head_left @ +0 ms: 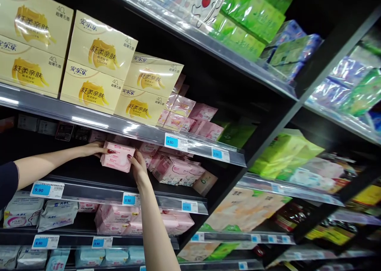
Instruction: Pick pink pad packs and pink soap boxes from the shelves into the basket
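Between my two hands is a pink pack of sanitary pads point(118, 158), just above the middle shelf. My left hand point(99, 148) grips its left side, thumb across the front. At its right side, my right hand point(138, 164) closes on the edge with the thumb in front; the other fingers are mostly hidden behind. More pink packs point(178, 171) sit on the same shelf to the right, some tilted. Behind the held pack, other pink packs are partly covered by it and my hands.
Yellow boxes point(98, 60) stand in stacks on the shelf above, its front edge point(98, 122) close over my hands. Below are white and pink packs point(119, 217). Price tags point(47, 189) line the shelf edges. A dark upright point(268, 120) divides off the right-hand shelves.
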